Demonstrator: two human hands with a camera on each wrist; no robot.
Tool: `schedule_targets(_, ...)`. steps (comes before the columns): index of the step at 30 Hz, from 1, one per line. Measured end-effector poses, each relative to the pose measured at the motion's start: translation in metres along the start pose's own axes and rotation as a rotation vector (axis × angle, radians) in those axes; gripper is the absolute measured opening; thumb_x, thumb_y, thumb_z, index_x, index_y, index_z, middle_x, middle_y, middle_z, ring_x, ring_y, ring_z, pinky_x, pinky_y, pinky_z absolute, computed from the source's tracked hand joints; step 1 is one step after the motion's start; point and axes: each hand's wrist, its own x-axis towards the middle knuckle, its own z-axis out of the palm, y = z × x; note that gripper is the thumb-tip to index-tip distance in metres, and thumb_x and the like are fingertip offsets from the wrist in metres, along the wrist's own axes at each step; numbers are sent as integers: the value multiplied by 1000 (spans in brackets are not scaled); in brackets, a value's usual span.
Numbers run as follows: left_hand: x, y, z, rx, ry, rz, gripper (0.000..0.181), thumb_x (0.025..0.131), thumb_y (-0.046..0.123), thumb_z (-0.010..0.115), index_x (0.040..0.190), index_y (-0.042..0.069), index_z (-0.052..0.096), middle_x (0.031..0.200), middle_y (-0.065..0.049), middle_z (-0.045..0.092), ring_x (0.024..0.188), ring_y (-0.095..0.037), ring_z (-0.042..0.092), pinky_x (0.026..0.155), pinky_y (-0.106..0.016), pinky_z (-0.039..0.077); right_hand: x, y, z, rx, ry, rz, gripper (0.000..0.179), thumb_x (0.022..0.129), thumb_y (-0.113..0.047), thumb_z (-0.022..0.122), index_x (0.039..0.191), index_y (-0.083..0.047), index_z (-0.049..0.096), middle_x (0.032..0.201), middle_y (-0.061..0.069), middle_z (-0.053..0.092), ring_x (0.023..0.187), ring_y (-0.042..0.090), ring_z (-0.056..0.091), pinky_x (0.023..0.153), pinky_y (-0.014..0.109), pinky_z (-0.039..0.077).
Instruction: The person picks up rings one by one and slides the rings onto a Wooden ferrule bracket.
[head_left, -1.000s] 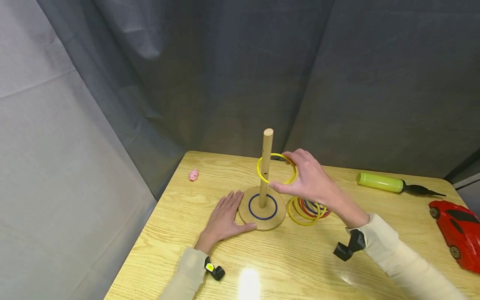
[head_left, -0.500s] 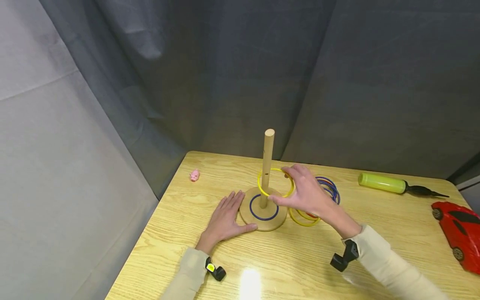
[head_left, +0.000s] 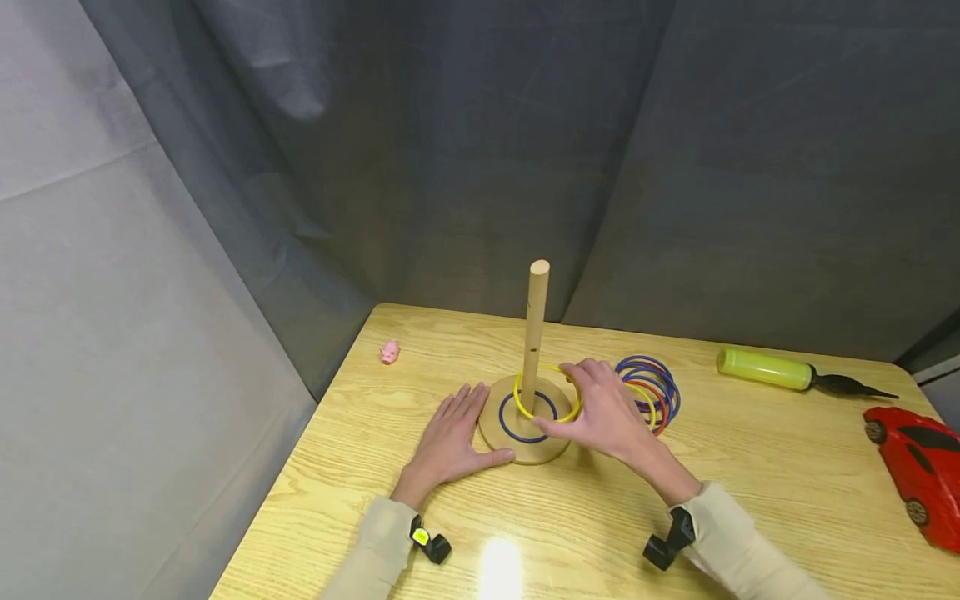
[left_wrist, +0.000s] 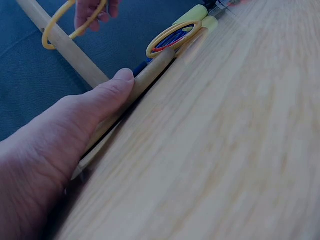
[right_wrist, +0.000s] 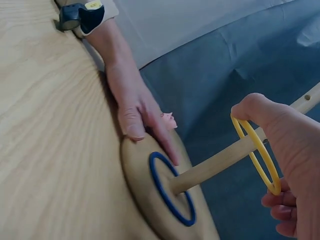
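The yellow ring (right_wrist: 269,161) is around the peg (head_left: 535,325), between the right hand's (head_left: 603,417) thumb and its other fingers. From the knuckles it reaches out to the left, so the peg runs through the part of its hole farthest from the palm. Those fingers are curled and parted by about the ring's width, thumb on the near edge and fingertips on the far one, gripping only that. Being round, the ring has no long axis; its face looks roughly up the peg, with a slight tilt. The peg's own long axis stands upright, its top well above the fingers.

Below the right fingers, apart from the held ring, a blue ring (right_wrist: 158,182) lies flat on the base (head_left: 525,455), around the peg's foot. The left hand (head_left: 452,437) is farther from the yellow ring: its fingers are straight and touch the base's left side, its thumb out along the near edge, holding nothing.

Right of the right fingers is a pile (head_left: 663,396) of rings, then the pump (head_left: 765,369) and car (head_left: 918,467). The pig (head_left: 389,352) sits beyond the left fingertips, to their left.
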Motion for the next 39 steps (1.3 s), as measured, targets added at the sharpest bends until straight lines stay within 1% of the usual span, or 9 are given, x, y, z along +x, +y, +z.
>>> schedule_targets(4,0,-1,1,11,2,0,122,81,97,43,169,16,17,175,-1,19,162,-23,12,131,-47,14,-7,5,12,-10,37,-5,93,68,-68,84,126,2,69,104,12,64,99,32,56,78,44,47)
schedule_targets(6,0,-2,2,15,6,2,122,81,97,42,169,16,16,175,-1,18,162,-23,12,131,-47,14,-10,7,18,-11,43,8,93,68,-68,84,126,2,69,104,12,63,98,32,54,78,44,46)
schedule_targets(12,0,-3,1,13,10,11,122,81,96,43,169,16,17,175,-2,19,162,-25,14,130,-48,15,-17,12,36,-17,16,49,95,66,-70,85,126,1,69,104,10,60,99,31,52,78,43,44)
schedule_targets(17,0,-3,0,1,21,14,122,81,95,45,169,15,18,174,-2,20,162,-24,13,131,-47,15,-18,10,46,-19,6,67,98,66,-72,84,129,2,67,109,12,61,102,34,52,83,46,44)
schedule_targets(21,0,-2,2,-15,12,14,121,82,94,46,169,16,17,175,-2,19,162,-24,12,131,-48,14,-24,9,46,-2,-7,79,100,68,-72,84,133,2,65,117,14,62,110,36,53,91,53,43)
schedule_targets(26,0,-2,3,4,11,10,121,82,95,44,169,17,16,175,-1,18,162,-23,12,131,-47,15,-35,12,38,8,3,113,101,69,-69,86,138,1,62,126,15,61,118,36,51,99,59,43)
schedule_targets(32,0,-1,1,3,4,13,121,82,95,44,169,16,16,175,-2,18,162,-24,13,131,-47,15,-55,24,31,-16,44,158,101,65,-59,91,137,3,61,126,18,60,116,39,52,96,60,43)
schedule_targets(35,0,-2,1,6,7,13,122,81,95,44,169,16,17,175,-2,19,162,-23,13,131,-47,15,-64,30,33,-31,75,178,100,63,-56,93,135,5,61,126,22,59,115,42,51,96,61,42)
schedule_targets(39,0,-2,1,5,10,17,121,82,95,45,169,16,17,175,-2,20,162,-24,14,130,-48,16,-74,37,38,-55,132,212,98,62,-54,93,134,4,60,128,23,56,117,44,50,95,62,41)
